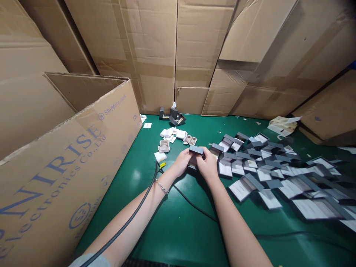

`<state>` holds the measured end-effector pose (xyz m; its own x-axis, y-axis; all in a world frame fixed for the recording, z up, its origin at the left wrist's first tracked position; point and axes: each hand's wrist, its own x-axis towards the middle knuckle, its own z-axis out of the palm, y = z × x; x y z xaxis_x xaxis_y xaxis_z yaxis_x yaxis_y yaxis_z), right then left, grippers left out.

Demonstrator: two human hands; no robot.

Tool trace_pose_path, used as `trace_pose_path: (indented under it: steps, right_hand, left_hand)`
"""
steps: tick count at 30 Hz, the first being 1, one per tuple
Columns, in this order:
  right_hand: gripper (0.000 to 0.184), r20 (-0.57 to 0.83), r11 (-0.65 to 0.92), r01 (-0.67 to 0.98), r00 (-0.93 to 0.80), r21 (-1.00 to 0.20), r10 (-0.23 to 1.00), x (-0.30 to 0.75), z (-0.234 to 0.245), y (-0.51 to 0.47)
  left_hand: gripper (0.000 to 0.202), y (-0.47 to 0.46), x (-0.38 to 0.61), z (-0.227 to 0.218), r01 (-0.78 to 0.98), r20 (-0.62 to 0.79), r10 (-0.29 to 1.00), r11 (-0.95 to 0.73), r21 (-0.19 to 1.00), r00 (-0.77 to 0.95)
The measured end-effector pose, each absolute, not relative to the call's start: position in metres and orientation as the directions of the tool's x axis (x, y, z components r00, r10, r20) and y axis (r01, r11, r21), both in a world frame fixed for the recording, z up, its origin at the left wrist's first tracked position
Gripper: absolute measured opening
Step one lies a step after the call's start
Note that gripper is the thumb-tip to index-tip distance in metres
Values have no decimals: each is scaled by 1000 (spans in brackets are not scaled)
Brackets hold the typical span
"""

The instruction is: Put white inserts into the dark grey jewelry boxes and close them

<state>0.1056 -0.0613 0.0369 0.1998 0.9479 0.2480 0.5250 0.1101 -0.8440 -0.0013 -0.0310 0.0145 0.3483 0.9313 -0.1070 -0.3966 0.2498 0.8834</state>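
Note:
Both my hands meet over the green table around one small grey box. My left hand grips its left side with curled fingers, a bracelet on that wrist. My right hand closes on its right side. Just right of the hands lies a spread of several open grey boxes with white insides. Small white and beige insert trays lie scattered just beyond the hands.
A large open cardboard carton with blue print stands at the left. Stacked cardboard cartons wall the back and right. A black cable runs across the table under my arms. Dark small boxes sit at the back edge.

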Motion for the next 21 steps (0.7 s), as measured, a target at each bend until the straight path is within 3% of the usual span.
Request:
trace_pose_path:
  steps: [11,21]
  right_hand:
    - [42,254,154,530,122,-834,959,94,39,-64]
    - [47,95,45,225,215,-973,972,98,28,-56]
  left_hand:
    - [18,-32,-7,29,-555,-171,929,337,761,329]
    - [34,-34,-5,26,-515,-108,922,301,803,371]
